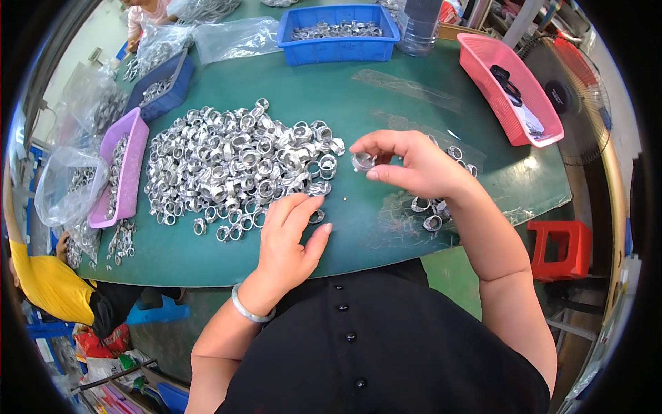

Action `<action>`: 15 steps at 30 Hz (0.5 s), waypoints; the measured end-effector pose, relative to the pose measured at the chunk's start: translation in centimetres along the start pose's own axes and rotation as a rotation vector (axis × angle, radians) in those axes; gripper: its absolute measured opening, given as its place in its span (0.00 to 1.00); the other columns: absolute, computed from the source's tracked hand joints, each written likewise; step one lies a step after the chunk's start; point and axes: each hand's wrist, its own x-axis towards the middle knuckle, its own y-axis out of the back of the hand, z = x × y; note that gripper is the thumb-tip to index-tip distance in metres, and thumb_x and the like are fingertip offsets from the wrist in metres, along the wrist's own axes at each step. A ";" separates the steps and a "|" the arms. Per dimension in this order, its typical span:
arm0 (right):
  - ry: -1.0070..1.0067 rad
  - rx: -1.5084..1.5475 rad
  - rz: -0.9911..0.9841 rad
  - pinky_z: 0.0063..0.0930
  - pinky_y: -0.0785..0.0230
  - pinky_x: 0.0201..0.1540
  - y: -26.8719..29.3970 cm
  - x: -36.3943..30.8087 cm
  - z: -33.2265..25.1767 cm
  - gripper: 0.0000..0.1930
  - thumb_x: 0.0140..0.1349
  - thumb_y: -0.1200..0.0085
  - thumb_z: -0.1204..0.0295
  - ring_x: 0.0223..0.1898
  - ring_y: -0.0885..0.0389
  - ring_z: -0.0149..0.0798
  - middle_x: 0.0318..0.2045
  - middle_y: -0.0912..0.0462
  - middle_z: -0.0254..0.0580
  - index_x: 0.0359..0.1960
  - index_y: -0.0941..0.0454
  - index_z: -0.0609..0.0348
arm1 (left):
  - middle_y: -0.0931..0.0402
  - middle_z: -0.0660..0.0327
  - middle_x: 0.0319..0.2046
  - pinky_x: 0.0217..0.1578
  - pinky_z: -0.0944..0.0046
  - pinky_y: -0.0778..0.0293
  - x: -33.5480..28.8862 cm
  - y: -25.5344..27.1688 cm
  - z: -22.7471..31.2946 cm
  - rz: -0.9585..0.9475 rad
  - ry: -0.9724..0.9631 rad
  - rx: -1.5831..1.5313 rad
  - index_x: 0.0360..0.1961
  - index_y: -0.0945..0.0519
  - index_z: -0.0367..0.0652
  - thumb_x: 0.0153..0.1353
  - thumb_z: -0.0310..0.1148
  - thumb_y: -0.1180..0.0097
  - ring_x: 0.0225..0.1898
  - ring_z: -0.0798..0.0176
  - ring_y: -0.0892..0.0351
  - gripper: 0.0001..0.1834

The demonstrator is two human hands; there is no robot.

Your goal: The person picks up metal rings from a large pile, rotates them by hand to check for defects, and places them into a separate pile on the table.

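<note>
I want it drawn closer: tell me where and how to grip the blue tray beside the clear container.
Probably take the blue tray at two spots along its near long rim, from the near side: that raised edge faces this way; the clear container crowds the right end, a plastic bag the left.
</note>
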 end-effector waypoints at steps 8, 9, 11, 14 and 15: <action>-0.084 0.770 -0.228 0.24 0.30 0.40 -2.5 0.0 1.3 0.16 0.65 0.53 0.69 0.37 0.22 0.30 0.37 0.20 0.39 0.51 0.29 0.66 | 0.26 0.52 0.41 0.41 0.59 0.29 1.7 0.2 0.9 0.095 0.002 -0.194 0.51 0.27 0.37 0.48 0.25 0.38 0.40 0.53 0.25 0.26; -0.078 0.866 -0.263 0.25 0.30 0.39 -2.8 0.0 1.6 0.18 0.66 0.54 0.67 0.36 0.22 0.32 0.36 0.20 0.40 0.52 0.30 0.68 | 0.26 0.52 0.41 0.41 0.59 0.29 1.8 0.3 1.0 0.094 0.002 -0.193 0.51 0.27 0.37 0.48 0.25 0.38 0.40 0.53 0.25 0.26; -0.078 0.909 -0.275 0.26 0.30 0.39 -3.1 0.0 2.0 0.18 0.67 0.55 0.67 0.36 0.22 0.32 0.35 0.20 0.40 0.52 0.30 0.68 | 0.26 0.53 0.41 0.40 0.60 0.28 2.0 0.4 1.0 0.081 0.012 -0.229 0.52 0.28 0.37 0.48 0.24 0.38 0.38 0.54 0.25 0.26; -0.083 0.968 -0.297 0.26 0.30 0.38 -3.4 0.0 2.6 0.18 0.67 0.56 0.66 0.36 0.22 0.31 0.35 0.20 0.40 0.52 0.30 0.69 | 0.25 0.53 0.41 0.39 0.60 0.28 2.1 0.2 1.0 0.081 0.011 -0.240 0.52 0.28 0.37 0.48 0.24 0.39 0.37 0.55 0.24 0.26; -0.088 0.984 -0.307 0.27 0.31 0.38 -3.4 0.0 2.7 0.19 0.67 0.55 0.66 0.36 0.21 0.31 0.35 0.20 0.40 0.52 0.30 0.69 | 0.25 0.53 0.41 0.39 0.60 0.28 2.3 0.2 1.0 0.080 0.011 -0.240 0.52 0.28 0.37 0.48 0.24 0.39 0.37 0.55 0.24 0.26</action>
